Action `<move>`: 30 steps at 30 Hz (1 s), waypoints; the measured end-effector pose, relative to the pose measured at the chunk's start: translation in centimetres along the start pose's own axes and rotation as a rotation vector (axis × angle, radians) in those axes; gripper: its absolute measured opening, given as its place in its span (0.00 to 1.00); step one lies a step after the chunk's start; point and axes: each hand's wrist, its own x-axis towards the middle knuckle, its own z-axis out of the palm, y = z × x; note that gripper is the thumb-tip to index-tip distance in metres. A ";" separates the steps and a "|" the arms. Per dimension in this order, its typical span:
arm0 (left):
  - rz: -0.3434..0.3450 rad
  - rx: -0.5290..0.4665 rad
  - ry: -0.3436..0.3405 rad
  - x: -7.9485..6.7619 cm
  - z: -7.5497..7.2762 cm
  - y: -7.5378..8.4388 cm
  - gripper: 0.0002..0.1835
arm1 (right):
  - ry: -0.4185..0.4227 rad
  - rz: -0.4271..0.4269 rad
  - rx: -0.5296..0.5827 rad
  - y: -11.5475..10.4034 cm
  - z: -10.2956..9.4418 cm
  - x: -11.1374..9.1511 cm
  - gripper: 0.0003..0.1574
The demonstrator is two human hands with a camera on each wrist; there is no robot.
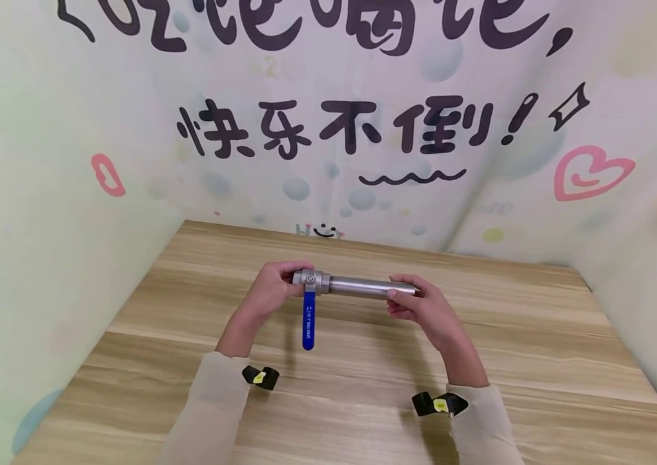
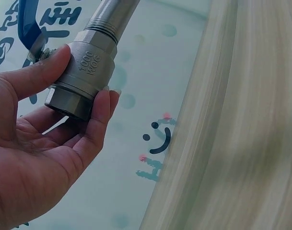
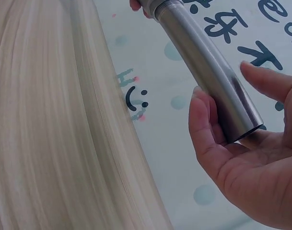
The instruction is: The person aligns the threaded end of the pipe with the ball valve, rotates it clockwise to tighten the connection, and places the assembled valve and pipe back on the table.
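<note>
A steel ball valve [image 1: 315, 281] with a blue lever handle [image 1: 308, 323] is held above the table in the head view. My left hand [image 1: 270, 289] grips its free end, thumb on the body and fingers beneath, as the left wrist view shows. From the valve's other end a straight steel pipe [image 1: 360, 287] extends to the right; some thread [image 2: 101, 28] shows at the joint. Around the pipe's plain end curl the fingers of my right hand [image 1: 428, 309]. In the right wrist view, that hand's thumb [image 3: 265, 81] stands off the pipe [image 3: 208, 67].
Beneath both hands lies a wood-grain table [image 1: 340, 387]. A pale printed cloth wall [image 1: 328, 206] with dark lettering rises along its back edge, and pale walls flank it. Each wrist carries a small black camera mount [image 1: 261, 377].
</note>
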 end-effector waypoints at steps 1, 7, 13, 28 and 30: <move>-0.001 0.001 0.002 0.0 0.0 0.0 0.22 | -0.010 -0.008 0.000 0.0 0.0 0.0 0.32; -0.013 -0.001 0.006 0.1 -0.1 -0.1 0.21 | -0.025 -0.038 0.003 0.3 -0.1 0.0 0.27; -0.007 -0.004 0.000 0.0 0.0 0.0 0.23 | -0.002 -0.041 0.007 0.4 -0.1 0.1 0.25; -0.015 -0.009 0.004 0.1 -0.1 0.1 0.23 | 0.042 0.011 0.011 0.3 0.1 0.2 0.23; -0.014 -0.003 0.003 0.1 -0.1 0.1 0.22 | 0.041 0.016 0.008 0.4 0.1 0.2 0.21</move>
